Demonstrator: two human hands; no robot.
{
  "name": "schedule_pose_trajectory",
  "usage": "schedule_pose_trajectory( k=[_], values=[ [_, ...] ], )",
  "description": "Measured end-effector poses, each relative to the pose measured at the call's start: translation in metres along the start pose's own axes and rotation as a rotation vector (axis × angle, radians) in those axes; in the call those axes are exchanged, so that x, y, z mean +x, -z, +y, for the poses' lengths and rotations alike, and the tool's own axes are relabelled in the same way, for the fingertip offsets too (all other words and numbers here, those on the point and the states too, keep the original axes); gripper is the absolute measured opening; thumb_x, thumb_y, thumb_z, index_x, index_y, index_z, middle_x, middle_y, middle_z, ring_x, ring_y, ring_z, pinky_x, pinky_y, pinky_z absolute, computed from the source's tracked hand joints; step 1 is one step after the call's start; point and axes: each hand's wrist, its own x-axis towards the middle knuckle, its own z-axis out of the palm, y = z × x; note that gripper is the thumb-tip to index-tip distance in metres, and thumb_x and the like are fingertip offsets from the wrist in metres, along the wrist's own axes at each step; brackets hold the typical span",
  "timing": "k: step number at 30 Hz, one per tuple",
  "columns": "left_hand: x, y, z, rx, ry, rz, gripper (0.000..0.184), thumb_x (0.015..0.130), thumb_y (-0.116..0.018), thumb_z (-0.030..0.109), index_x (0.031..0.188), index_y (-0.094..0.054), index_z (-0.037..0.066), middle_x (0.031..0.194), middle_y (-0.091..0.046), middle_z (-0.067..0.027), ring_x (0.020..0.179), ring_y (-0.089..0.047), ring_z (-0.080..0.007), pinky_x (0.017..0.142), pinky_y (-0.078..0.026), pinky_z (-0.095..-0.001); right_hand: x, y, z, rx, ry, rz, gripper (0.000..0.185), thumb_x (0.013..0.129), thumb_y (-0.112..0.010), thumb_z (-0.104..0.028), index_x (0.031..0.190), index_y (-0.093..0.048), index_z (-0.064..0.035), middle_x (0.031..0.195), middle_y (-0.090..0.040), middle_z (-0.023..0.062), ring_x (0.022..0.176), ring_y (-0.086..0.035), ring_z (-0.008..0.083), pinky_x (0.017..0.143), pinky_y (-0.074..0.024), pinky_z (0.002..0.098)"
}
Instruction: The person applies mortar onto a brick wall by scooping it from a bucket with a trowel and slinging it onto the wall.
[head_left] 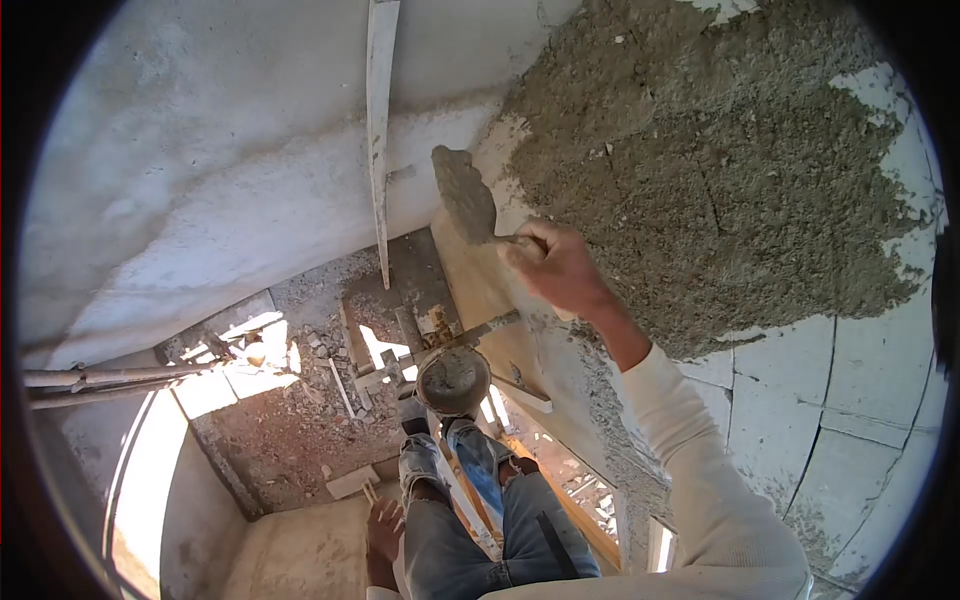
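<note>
My right hand (555,265) is closed around the handle of a trowel (466,195), held out in front of the wall. Wet grey mortar covers its blade. To the right of the trowel, rough fresh mortar (710,170) coats much of the block wall (770,400). Low beside my thigh, my left hand (385,525) hangs with its fingers partly spread, near a small pale object I cannot make out. Below me, by my feet, stands a round mortar pan (454,381) with some grey mortar inside.
A long straight board (380,130) leans against the smooth grey wall (220,150) on the left. Wooden planks (570,500) lie beneath my legs. Rubble (310,400) covers the floor far below. Poles (120,375) reach in from the left.
</note>
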Motion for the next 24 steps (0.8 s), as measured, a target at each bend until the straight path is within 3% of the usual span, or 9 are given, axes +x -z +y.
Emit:
schedule_pose_trajectory(
  k=[2, 6, 8, 10, 13, 16, 19, 20, 24],
  values=[
    [0.003, 0.004, -0.004, -0.032, -0.04, 0.016, 0.077, 0.111, -0.053, 0.062, 0.172, -0.04, 0.017, 0.162, -0.059, -0.0199, 0.142, -0.063, -0.036, 0.118, -0.045, -0.0528, 0.02, 0.046, -0.055, 0.223, -0.131, -0.2, 0.019, 0.105, -0.075, -0.021, 0.1, -0.075, -0.0027, 0.076, -0.072, 0.0068, 0.057, -0.066, 0.0154, 0.055, -0.0576, 0.0366],
    [0.002, 0.024, -0.037, 0.123, 0.091, 0.175, 0.071, 0.112, -0.056, 0.053, 0.168, -0.042, 0.009, 0.16, -0.061, -0.0171, 0.131, -0.067, -0.0284, 0.103, -0.052, -0.0415, 0.072, 0.122, -0.086, 0.51, -0.151, -0.308, 0.022, 0.106, -0.075, -0.022, 0.101, -0.074, -0.0006, 0.077, -0.072, 0.008, 0.054, -0.064, 0.0131, 0.046, -0.0551, 0.0317],
    [0.011, 0.057, -0.074, 0.133, 0.142, 0.229, 0.066, 0.111, -0.058, 0.047, 0.162, -0.049, 0.007, 0.153, -0.067, -0.0174, 0.123, -0.071, -0.0279, 0.097, -0.054, -0.0395, 0.119, 0.171, -0.055, 0.361, -0.245, -0.006, 0.024, 0.106, -0.075, -0.025, 0.101, -0.074, -0.0016, 0.075, -0.072, 0.0069, 0.055, -0.064, 0.0131, 0.047, -0.0545, 0.0313],
    [-0.001, 0.047, -0.072, 0.136, 0.169, 0.376, 0.054, 0.11, -0.061, 0.04, 0.15, -0.06, 0.005, 0.137, -0.075, -0.0213, 0.111, -0.075, -0.0286, 0.082, -0.055, -0.0397, 0.13, 0.217, -0.043, 0.1, -0.043, 0.455, 0.027, 0.109, -0.072, -0.031, 0.103, -0.076, -0.0052, 0.078, -0.072, 0.0048, 0.055, -0.063, 0.0113, 0.047, -0.0539, 0.0282],
    [-0.011, 0.054, -0.084, 0.143, 0.169, 0.41, 0.044, 0.109, -0.062, 0.038, 0.138, -0.067, 0.005, 0.127, -0.077, -0.0218, 0.104, -0.076, -0.0257, 0.075, -0.055, -0.039, 0.06, 0.231, -0.099, 0.142, 0.203, 0.616, 0.024, 0.108, -0.072, -0.026, 0.1, -0.075, -0.004, 0.075, -0.069, 0.0042, 0.056, -0.062, 0.0105, 0.046, -0.0518, 0.0299],
    [0.018, 0.056, -0.068, 0.291, 0.205, 0.353, 0.044, 0.111, -0.061, 0.036, 0.136, -0.067, 0.0, 0.125, -0.079, -0.0209, 0.104, -0.078, -0.0285, 0.072, -0.057, -0.0373, 0.004, 0.185, -0.079, 0.089, 0.157, 0.501, 0.024, 0.109, -0.071, -0.025, 0.099, -0.075, -0.0028, 0.073, -0.068, 0.0029, 0.054, -0.061, 0.0098, 0.046, -0.051, 0.0296],
    [0.056, 0.037, -0.042, 0.261, 0.058, 0.307, 0.046, 0.112, -0.062, 0.037, 0.139, -0.067, 0.001, 0.125, -0.079, -0.0192, 0.106, -0.078, -0.0285, 0.076, -0.057, -0.0368, -0.03, 0.099, -0.004, 0.067, -0.367, 0.226, 0.021, 0.107, -0.07, -0.02, 0.099, -0.076, -0.0021, 0.073, -0.068, 0.0034, 0.053, -0.06, 0.0097, 0.045, -0.0499, 0.0293],
    [0.064, 0.025, -0.03, 0.259, 0.023, 0.321, 0.046, 0.112, -0.063, 0.037, 0.139, -0.068, 0.001, 0.126, -0.079, -0.0185, 0.107, -0.078, -0.0284, 0.077, -0.058, -0.0367, -0.041, 0.062, 0.028, 0.039, -0.532, 0.133, 0.022, 0.102, -0.071, -0.02, 0.099, -0.075, 0.0017, 0.074, -0.07, 0.0087, 0.058, -0.064, 0.0145, 0.053, -0.0547, 0.0359],
    [0.061, -0.015, -0.009, 0.46, -0.063, 0.232, 0.055, 0.106, -0.069, 0.045, 0.142, -0.069, 0.004, 0.123, -0.079, -0.0138, 0.112, -0.075, -0.0256, 0.084, -0.054, -0.0344, -0.126, -0.122, 0.215, -0.215, -0.409, -0.219, 0.035, 0.091, -0.063, -0.024, 0.1, -0.07, 0.0087, 0.092, -0.077, 0.0297, 0.084, -0.077, 0.0438, 0.08, -0.0591, 0.0519]
  ],
)
